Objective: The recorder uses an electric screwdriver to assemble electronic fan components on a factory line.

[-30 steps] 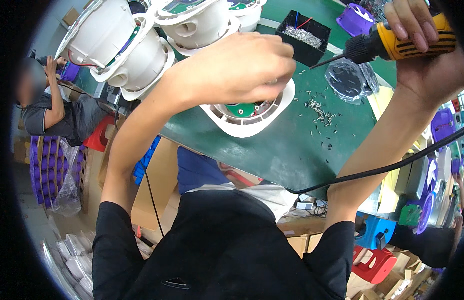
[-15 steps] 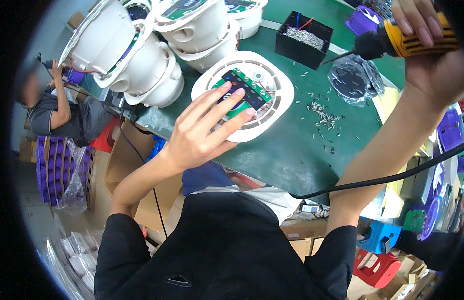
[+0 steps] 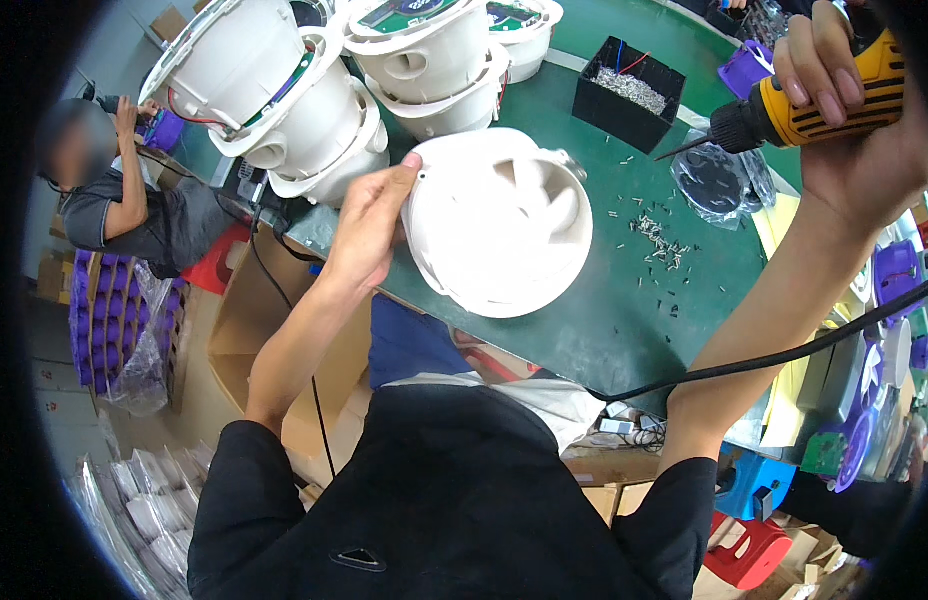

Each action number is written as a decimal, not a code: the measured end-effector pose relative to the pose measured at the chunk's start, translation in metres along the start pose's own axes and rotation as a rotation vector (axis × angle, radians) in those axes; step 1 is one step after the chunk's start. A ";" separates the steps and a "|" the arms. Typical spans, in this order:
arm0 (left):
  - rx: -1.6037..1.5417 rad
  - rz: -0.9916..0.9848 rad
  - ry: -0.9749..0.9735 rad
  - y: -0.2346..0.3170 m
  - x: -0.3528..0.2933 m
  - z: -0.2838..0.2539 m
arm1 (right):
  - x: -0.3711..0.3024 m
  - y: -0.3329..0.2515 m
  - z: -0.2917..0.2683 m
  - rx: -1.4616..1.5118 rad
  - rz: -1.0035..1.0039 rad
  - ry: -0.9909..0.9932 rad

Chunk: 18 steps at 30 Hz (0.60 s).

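My left hand (image 3: 369, 225) grips the left edge of a white plastic housing (image 3: 484, 245), thumb at its upper rim. The housing is turned over so that its white outer shell shows, with a recess at the upper right; its circuit-board side is hidden. At the upper right, my right hand (image 3: 829, 90) is wrapped around a yellow and black power screwdriver (image 3: 784, 115). Its thin bit points left, above the bench and apart from the housing. Loose screws (image 3: 659, 240) lie scattered on the green bench between the housing and my right forearm.
Stacked white housings (image 3: 314, 120) with boards stand at the back left. A black box (image 3: 629, 95) of screws sits behind the loose ones, beside a plastic bag of dark discs (image 3: 722, 180). A black cable (image 3: 774, 362) crosses my right forearm. A co-worker (image 3: 134, 200) sits at far left.
My left hand has gone from lying on the circuit board to gripping the housing's edge. The housing has been turned over. My right hand still holds the screwdriver, at nearly the same place.
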<state>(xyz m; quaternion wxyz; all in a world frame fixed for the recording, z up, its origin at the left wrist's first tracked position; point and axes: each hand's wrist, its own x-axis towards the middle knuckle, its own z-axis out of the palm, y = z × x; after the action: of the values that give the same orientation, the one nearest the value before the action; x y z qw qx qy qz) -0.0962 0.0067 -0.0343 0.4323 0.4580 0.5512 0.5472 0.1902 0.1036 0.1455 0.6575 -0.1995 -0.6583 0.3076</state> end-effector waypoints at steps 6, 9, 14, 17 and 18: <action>-0.384 -0.367 -0.220 -0.001 0.001 -0.005 | 0.001 0.000 0.018 -0.051 0.016 -0.016; -0.262 -0.333 -0.181 0.005 -0.007 -0.007 | -0.004 0.005 0.024 -0.051 0.045 -0.027; 0.191 -0.089 -0.276 -0.009 -0.029 -0.021 | -0.009 0.010 0.037 0.037 0.197 -0.083; 0.667 0.128 -0.214 0.014 -0.043 -0.006 | -0.014 0.021 0.045 0.110 0.294 -0.084; 0.929 0.295 -0.172 0.011 -0.044 -0.009 | -0.018 0.021 0.048 0.118 0.338 -0.080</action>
<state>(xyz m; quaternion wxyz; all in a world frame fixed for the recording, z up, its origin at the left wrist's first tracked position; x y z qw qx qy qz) -0.0953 -0.0383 -0.0243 0.1442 0.7191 0.6284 0.2592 0.1410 0.1002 0.1201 0.5803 -0.2560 -0.6216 0.4597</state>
